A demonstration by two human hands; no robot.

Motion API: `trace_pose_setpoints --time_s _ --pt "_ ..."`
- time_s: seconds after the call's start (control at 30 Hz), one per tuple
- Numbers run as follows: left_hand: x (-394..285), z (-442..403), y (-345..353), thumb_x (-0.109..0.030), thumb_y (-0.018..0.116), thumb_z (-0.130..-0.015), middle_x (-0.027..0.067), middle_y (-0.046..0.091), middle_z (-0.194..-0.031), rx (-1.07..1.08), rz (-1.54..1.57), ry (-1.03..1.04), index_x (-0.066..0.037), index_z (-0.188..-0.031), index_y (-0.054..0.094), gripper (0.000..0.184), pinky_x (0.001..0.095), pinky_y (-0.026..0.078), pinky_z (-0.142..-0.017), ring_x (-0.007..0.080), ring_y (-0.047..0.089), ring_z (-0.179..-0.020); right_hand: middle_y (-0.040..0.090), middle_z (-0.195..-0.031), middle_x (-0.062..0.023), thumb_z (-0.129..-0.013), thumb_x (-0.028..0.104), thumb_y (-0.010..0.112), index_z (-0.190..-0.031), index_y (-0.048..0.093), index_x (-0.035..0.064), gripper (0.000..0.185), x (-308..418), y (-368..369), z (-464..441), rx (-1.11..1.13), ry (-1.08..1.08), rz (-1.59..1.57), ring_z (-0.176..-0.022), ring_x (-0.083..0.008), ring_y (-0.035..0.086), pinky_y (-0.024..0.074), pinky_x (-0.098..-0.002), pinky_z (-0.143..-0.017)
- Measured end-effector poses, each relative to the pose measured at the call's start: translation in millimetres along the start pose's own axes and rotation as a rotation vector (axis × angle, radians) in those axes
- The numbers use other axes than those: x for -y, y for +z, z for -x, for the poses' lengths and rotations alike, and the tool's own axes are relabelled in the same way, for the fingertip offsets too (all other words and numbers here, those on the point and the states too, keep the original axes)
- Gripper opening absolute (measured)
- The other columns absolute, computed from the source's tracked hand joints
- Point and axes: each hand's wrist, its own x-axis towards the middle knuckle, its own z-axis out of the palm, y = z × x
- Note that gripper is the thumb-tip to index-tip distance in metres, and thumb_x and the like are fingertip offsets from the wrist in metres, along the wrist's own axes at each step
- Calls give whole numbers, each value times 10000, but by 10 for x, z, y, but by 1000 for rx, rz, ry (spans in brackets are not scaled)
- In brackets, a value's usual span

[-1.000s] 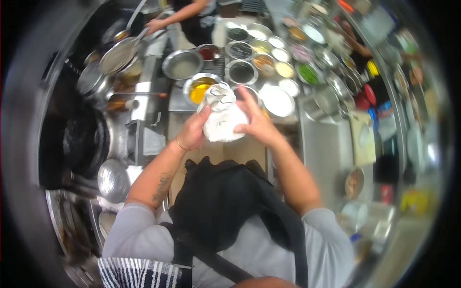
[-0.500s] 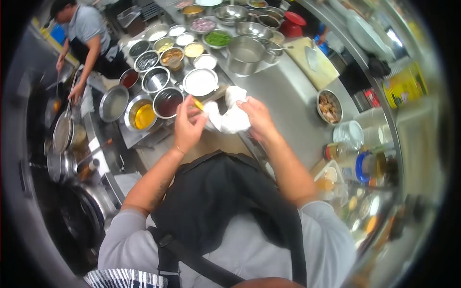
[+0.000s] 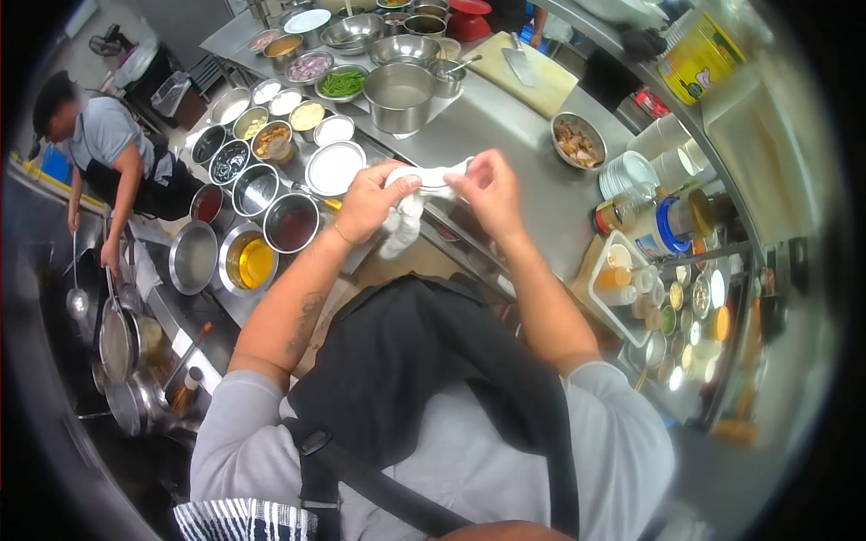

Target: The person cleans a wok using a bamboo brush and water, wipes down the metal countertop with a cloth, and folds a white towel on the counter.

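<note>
A white cloth [image 3: 406, 225] is stretched between my two hands above the counter's front edge, one part hanging down below. My left hand [image 3: 368, 206] is closed on its left end, thumb on top. At the other end my right hand [image 3: 490, 194] pinches the cloth between thumb and fingers. Just left of my left hand shows a yellow handle [image 3: 334, 205]; what it belongs to is mostly hidden. Beyond my hands stands a round container with a white top [image 3: 336, 168]. A bowl of dark red liquid [image 3: 290, 224] is nearest on the left.
A pot [image 3: 399, 99] and several ingredient bowls stand ahead and left. A cleaver [image 3: 518, 65] lies on a cutting board [image 3: 555, 86]; a bowl of cooked pieces [image 3: 578, 142] and stacked plates [image 3: 629, 174] are on the right. A co-worker [image 3: 113, 144] holds utensils at the stove.
The cloth, bunched before, is now pulled out between my hands, and my left hand has closed on it. The view has shifted, with the bowls appearing further left.
</note>
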Motion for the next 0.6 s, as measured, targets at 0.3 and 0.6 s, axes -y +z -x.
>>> trace_pose_setpoints --time_s 0.3,0.6 --pt "-328 -178 -339 -258 694 -1005 50 672 -1080 230 429 -117 -10 -1191 594 326 299 525 -880 131 650 -1014 709 -947 29 -987 151 719 -1099 716 28 166 422 38 -221 395 -257 -376 -856 -55 593 503 -267 -792" --pt "-438 -28 -407 -145 666 -855 148 726 -950 -94 -589 123 -5 -1119 707 301 354 542 -763 225 701 -856 683 -883 16 -963 174 735 -1016 694 23 165 626 107 -283 192 -98 -478 -799 -56 604 493 -248 -703"
